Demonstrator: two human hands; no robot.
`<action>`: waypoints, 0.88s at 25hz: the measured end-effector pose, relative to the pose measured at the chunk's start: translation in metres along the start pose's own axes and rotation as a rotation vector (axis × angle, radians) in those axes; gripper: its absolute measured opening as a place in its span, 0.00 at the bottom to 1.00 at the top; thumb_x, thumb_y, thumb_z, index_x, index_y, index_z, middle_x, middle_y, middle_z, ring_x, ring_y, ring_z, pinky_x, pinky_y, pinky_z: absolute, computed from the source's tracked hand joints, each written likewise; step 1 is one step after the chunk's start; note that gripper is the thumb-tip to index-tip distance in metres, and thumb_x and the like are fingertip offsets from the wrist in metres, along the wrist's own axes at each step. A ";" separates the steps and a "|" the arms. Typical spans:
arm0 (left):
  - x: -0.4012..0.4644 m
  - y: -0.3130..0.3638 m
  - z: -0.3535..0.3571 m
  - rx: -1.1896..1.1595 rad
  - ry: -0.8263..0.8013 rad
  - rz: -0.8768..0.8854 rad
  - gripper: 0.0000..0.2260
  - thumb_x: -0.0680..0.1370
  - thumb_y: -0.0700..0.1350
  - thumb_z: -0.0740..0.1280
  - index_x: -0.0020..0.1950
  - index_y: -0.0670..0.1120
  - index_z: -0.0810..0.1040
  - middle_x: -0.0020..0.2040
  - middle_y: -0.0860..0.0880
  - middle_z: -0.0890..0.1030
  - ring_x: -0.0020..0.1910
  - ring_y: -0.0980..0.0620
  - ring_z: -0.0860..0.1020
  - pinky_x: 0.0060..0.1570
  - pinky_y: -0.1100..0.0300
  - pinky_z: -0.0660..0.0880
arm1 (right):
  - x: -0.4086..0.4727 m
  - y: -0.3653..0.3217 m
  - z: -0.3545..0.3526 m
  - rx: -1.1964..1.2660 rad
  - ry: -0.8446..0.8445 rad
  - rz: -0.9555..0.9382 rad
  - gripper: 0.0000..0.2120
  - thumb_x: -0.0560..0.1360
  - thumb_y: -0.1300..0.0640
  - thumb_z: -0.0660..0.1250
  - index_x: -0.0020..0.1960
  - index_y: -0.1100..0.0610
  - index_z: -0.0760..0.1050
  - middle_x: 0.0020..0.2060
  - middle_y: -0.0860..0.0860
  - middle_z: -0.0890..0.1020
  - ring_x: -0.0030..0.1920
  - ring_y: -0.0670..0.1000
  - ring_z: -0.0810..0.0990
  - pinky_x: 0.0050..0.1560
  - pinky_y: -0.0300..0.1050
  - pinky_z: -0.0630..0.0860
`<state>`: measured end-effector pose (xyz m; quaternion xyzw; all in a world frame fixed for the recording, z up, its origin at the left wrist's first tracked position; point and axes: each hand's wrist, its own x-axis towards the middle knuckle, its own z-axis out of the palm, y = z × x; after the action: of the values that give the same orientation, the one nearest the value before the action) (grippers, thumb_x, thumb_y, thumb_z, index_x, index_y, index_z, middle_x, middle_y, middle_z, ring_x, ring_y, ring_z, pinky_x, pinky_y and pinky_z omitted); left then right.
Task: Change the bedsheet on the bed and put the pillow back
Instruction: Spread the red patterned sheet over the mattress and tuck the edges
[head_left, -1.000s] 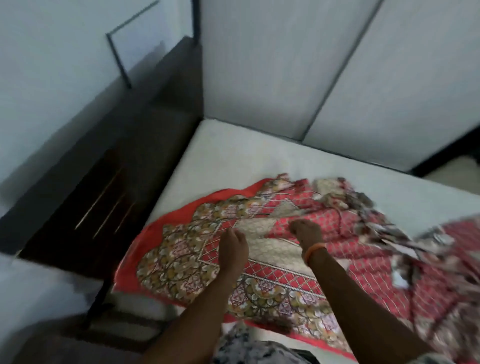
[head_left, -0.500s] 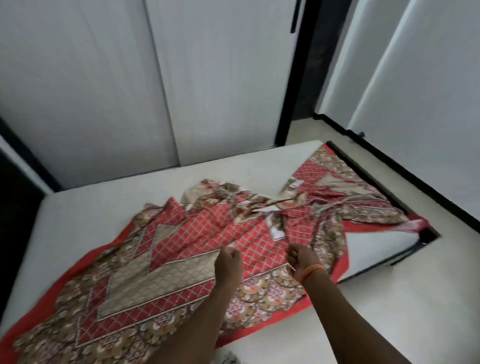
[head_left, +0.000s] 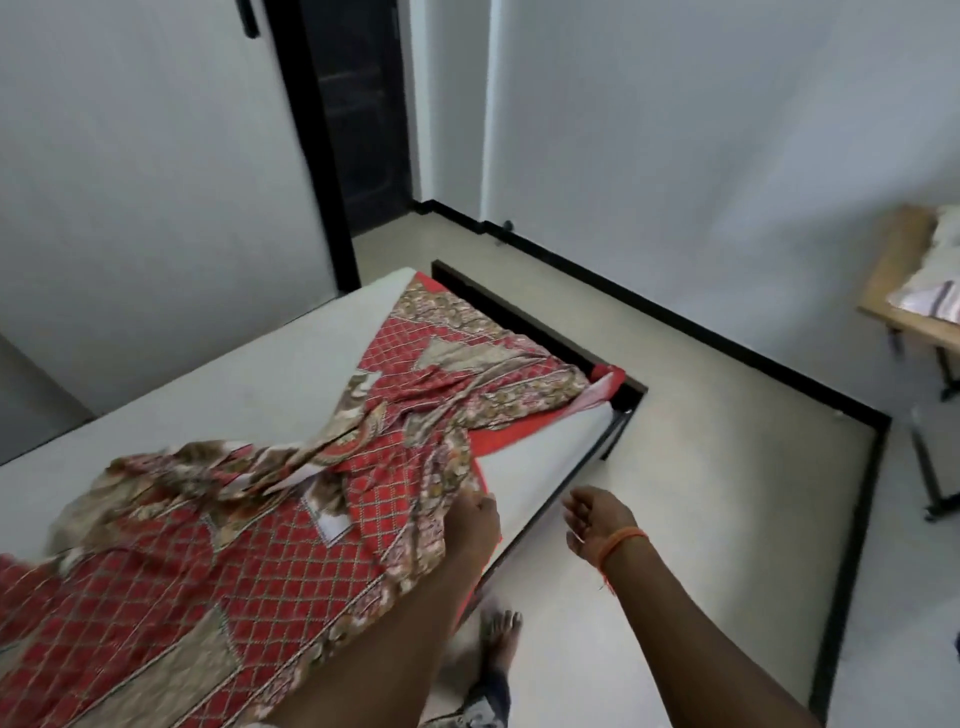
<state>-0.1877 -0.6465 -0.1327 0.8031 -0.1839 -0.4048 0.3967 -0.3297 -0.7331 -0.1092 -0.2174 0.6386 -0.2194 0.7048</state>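
My left hand (head_left: 475, 519) grips near edge of red patterned cotton bedsheet (head_left: 291, 545); bunched length runs away toward far corner. Right hand (head_left: 597, 519) free, fingers loosely curled, just beside.

Only 1 view shows: a wide-angle camera on the person's head, looking forward and steeply down from standing height beside the bed (head_left: 218, 395). It faces along the mattress edge toward the far wall and a dark doorway (head_left: 358, 119), close above both forearms, with the floor (head_left: 691, 467) filling the right side.
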 end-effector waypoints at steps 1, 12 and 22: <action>0.019 0.016 0.024 -0.004 -0.020 0.012 0.08 0.80 0.44 0.59 0.46 0.42 0.75 0.35 0.44 0.80 0.35 0.44 0.81 0.34 0.57 0.74 | 0.019 -0.022 -0.009 -0.011 0.022 0.003 0.09 0.76 0.57 0.64 0.37 0.55 0.75 0.23 0.45 0.79 0.26 0.44 0.74 0.34 0.39 0.66; 0.215 0.170 0.215 -0.023 -0.142 -0.098 0.09 0.77 0.42 0.57 0.46 0.42 0.76 0.40 0.43 0.81 0.35 0.45 0.80 0.33 0.53 0.75 | 0.190 -0.271 -0.045 -0.085 0.073 -0.008 0.07 0.77 0.58 0.64 0.41 0.56 0.75 0.33 0.51 0.79 0.32 0.49 0.74 0.36 0.42 0.69; 0.397 0.369 0.380 -0.376 0.150 -0.264 0.13 0.81 0.42 0.59 0.37 0.42 0.74 0.30 0.46 0.75 0.22 0.50 0.70 0.21 0.65 0.62 | 0.391 -0.526 -0.092 -0.201 -0.061 0.030 0.06 0.77 0.56 0.65 0.42 0.55 0.75 0.34 0.50 0.79 0.32 0.49 0.74 0.36 0.41 0.69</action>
<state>-0.2407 -1.3047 -0.1788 0.7600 0.0310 -0.4194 0.4955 -0.4031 -1.3906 -0.1232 -0.2839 0.6389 -0.1370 0.7017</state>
